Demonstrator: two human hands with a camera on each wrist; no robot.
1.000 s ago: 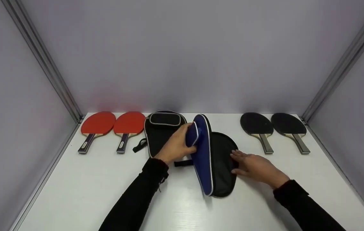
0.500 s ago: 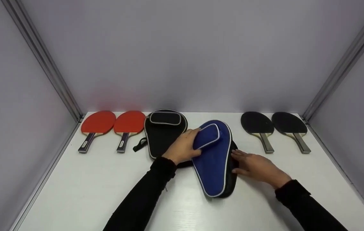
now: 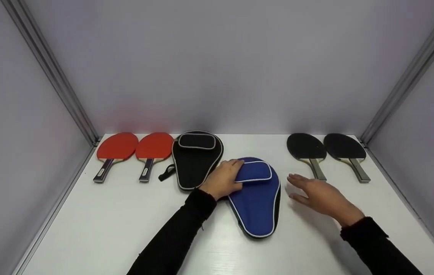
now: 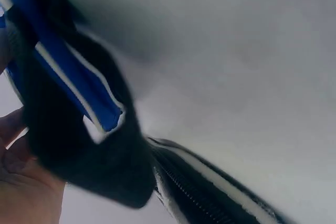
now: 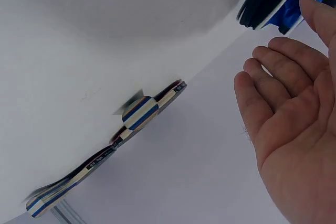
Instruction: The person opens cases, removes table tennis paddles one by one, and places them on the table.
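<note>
A blue table tennis bat case (image 3: 256, 214) with white piping lies flat, its wide end away from me and its pocket on top. My left hand (image 3: 222, 178) holds the pocket's left end, thumb below and fingers above. In the left wrist view, a dark fabric band (image 4: 105, 177) partly hides the hand (image 4: 31, 187). My right hand (image 3: 322, 198) is off the table to the right of the case, touching nothing. The right wrist view shows its palm (image 5: 294, 135) with fingers extended and slightly bent, near the blue case (image 5: 296, 6).
A black bat case (image 3: 196, 168) with a strap (image 3: 167, 172) lies just left of the blue one. Red bats (image 3: 117, 146) (image 3: 154, 146) lie at the far left of the white table (image 3: 106, 229). Black bats (image 3: 306, 146) (image 3: 344, 146) lie at the far right, handles toward me.
The blue case, tilted up on edge a second ago, has come down flat with its blue face up and shifted slightly toward me. My right hand has let go and moved right.
</note>
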